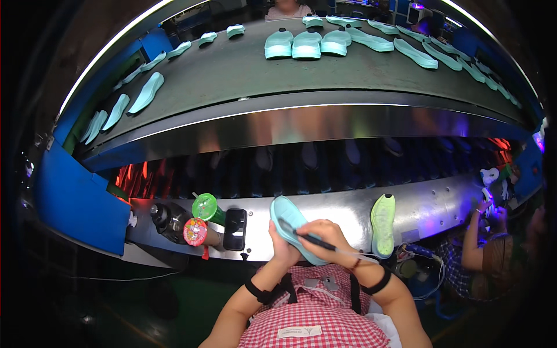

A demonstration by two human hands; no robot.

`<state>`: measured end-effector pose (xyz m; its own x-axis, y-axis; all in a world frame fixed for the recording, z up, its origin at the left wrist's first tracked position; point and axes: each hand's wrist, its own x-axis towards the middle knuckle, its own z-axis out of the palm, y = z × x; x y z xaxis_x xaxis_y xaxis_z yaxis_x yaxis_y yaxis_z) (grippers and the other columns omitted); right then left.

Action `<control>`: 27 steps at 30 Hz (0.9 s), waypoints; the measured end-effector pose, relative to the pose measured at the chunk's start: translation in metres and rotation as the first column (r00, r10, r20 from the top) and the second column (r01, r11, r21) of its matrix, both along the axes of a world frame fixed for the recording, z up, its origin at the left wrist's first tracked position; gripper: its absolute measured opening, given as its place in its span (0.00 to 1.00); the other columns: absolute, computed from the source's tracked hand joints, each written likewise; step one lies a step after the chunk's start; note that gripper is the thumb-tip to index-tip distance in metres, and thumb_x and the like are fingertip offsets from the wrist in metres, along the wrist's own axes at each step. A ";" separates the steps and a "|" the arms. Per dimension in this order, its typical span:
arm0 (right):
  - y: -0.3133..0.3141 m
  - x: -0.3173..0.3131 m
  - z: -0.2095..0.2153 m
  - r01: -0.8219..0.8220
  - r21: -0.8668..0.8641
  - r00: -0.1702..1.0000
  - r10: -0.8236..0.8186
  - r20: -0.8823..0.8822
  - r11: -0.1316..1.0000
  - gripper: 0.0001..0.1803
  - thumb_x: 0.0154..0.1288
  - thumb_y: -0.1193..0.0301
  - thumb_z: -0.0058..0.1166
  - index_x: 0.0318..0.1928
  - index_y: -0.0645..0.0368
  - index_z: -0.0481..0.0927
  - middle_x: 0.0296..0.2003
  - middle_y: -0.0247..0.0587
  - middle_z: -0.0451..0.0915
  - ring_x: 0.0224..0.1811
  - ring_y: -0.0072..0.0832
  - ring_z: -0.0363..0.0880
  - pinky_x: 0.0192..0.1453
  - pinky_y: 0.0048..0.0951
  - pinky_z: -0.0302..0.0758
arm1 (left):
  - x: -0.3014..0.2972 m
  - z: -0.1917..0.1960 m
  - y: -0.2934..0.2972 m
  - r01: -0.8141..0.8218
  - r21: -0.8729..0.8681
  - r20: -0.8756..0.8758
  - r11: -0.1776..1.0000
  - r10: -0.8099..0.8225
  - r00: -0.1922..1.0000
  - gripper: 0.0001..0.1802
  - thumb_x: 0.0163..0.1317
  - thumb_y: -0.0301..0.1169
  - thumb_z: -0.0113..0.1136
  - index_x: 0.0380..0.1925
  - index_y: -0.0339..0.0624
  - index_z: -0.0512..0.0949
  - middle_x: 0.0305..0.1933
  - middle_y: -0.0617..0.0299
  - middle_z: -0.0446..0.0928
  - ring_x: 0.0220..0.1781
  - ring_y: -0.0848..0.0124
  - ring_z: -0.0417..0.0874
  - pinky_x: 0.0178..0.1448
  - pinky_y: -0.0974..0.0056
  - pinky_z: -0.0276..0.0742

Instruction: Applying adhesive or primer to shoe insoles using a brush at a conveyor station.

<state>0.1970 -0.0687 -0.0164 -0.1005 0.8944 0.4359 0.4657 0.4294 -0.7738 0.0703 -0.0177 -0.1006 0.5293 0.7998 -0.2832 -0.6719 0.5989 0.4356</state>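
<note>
My left hand [282, 246] is closed around the edge of a light blue shoe sole [284, 207], held tilted above the steel ledge just in front of me. Over the sole, my right hand [329, 235] grips a slim black-handled brush [318, 241] the way one holds a pen. Its tip points into the sole's hollow inner face; the bristles are too small to make out. A thin pale tube [361, 254] trails from the brush's back end past my right wrist. To the right on the ledge lies a yellow-green sole [382, 226].
Left on the steel ledge [348, 211] are a phone [235, 229], a green-lidded cup [206, 207], a red-lidded cup [195, 232] and a dark bottle [168, 220]. Beyond runs a conveyor belt [232, 75] bearing several light blue soles [306, 45]. A co-worker's arm [473, 240] is at right.
</note>
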 end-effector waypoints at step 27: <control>-0.028 0.028 0.048 -0.202 -0.058 0.955 0.184 -0.231 0.978 0.12 0.45 0.81 0.60 0.35 0.63 0.80 0.35 0.45 0.80 0.41 0.32 0.78 0.47 0.29 0.73 | -0.029 0.075 -0.003 -0.026 0.386 0.155 0.922 -0.037 0.987 0.49 0.48 0.71 0.22 0.51 0.37 0.63 0.43 0.47 0.71 0.42 0.56 0.74 0.46 0.54 0.71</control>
